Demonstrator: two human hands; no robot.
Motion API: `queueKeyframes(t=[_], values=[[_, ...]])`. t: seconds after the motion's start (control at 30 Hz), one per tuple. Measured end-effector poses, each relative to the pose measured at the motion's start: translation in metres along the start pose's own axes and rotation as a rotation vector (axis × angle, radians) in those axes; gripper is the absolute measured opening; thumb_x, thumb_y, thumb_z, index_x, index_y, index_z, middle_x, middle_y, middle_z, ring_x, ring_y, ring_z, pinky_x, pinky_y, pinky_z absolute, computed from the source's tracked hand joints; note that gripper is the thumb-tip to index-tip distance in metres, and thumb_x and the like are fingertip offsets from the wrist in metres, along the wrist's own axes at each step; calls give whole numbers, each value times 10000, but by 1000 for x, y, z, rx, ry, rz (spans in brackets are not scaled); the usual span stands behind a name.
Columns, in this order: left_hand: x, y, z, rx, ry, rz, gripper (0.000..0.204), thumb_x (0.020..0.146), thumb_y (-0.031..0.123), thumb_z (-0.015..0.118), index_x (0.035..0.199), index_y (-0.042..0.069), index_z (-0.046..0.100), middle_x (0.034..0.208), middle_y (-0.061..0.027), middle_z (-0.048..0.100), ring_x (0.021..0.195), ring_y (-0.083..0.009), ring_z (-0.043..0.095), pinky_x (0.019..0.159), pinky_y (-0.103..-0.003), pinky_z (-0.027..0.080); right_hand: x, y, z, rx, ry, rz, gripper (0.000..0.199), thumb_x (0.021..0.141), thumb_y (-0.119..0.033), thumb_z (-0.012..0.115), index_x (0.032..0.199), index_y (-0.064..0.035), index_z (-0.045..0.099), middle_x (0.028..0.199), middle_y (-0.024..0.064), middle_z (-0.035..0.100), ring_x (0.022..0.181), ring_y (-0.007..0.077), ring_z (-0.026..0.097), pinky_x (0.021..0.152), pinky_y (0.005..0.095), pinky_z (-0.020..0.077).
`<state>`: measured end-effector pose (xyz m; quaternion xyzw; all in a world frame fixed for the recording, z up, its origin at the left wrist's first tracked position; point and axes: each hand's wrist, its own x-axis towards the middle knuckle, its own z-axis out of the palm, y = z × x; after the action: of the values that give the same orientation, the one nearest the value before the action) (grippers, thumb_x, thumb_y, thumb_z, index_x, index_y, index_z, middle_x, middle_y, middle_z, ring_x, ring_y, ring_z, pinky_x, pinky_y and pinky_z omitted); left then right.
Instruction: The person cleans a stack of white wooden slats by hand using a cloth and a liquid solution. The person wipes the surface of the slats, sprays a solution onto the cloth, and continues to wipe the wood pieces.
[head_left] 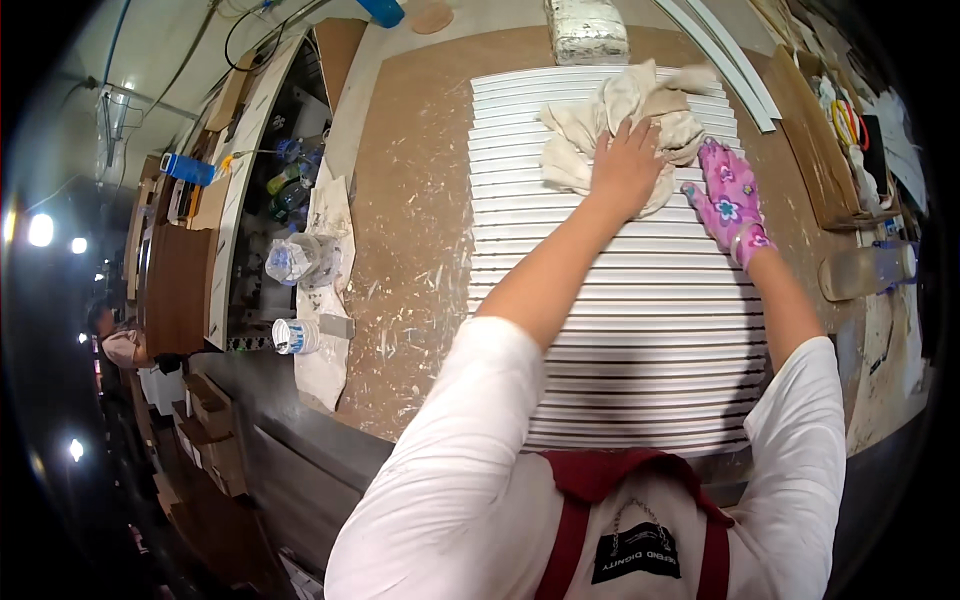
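Note:
White slats point(600, 290) lie side by side in a wide ribbed sheet in front of me. My bare left hand point(627, 168) presses flat on a crumpled cream cloth point(572, 125) on the far part of the slats, its fingers stretched out. Part of the cloth is blurred at its far right. My right hand point(730, 198), in a pink flowered glove, rests at the right edge of the slats. Its thumb stands apart from the straight fingers, and nothing shows in its grip.
A paint-specked brown board point(415, 220) lies under the slats. At the left are a clear plastic jug point(310, 260) and a white tub point(292, 336). A wrapped white block point(588, 32) sits beyond; a wooden box point(825, 150) and bottle point(865, 270) stand right. Another person point(125, 340) is far left.

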<state>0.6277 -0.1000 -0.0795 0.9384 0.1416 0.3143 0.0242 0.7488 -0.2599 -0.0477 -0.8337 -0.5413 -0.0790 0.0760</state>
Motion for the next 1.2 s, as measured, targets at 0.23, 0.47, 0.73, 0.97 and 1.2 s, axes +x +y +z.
queueKeyframes(t=[0.23,0.47,0.73,0.97,1.2], values=[[-95,-179,-82,202,-30,-162,303,939,184,423,1103,8,605,1199,-212,570,1039,-376,575,890,-466,453,0,3,8,-66,-7,19,613,949,-446,434,1399,-31,401,1463,163,382,1362,334,326,1144,446,207],[8,-155,-116,108,141,-254,360,771,277,696,983,-12,668,1173,-193,561,1087,-367,526,934,-435,434,-2,4,-1,-16,-59,66,619,934,-441,459,1404,-44,398,1473,146,377,1381,316,303,1155,446,178],[-3,-124,-13,39,-130,-176,309,837,163,573,1126,55,602,1051,-158,617,997,-319,591,840,-442,485,-4,4,1,-3,-16,52,618,916,-434,504,1377,-29,425,1445,163,404,1345,335,346,1143,462,205],[-26,-234,-130,270,-142,-642,386,863,213,584,1178,-9,562,1092,-209,602,1034,-369,557,910,-462,441,1,8,6,16,68,20,619,920,-438,495,1371,-19,431,1432,164,420,1341,335,350,1135,463,221],[24,-104,-25,-5,-193,-145,238,891,225,526,1060,84,618,960,-185,591,943,-362,585,806,-458,475,0,6,1,-29,56,7,615,903,-417,531,1343,6,457,1408,186,442,1309,343,389,1106,461,265]])
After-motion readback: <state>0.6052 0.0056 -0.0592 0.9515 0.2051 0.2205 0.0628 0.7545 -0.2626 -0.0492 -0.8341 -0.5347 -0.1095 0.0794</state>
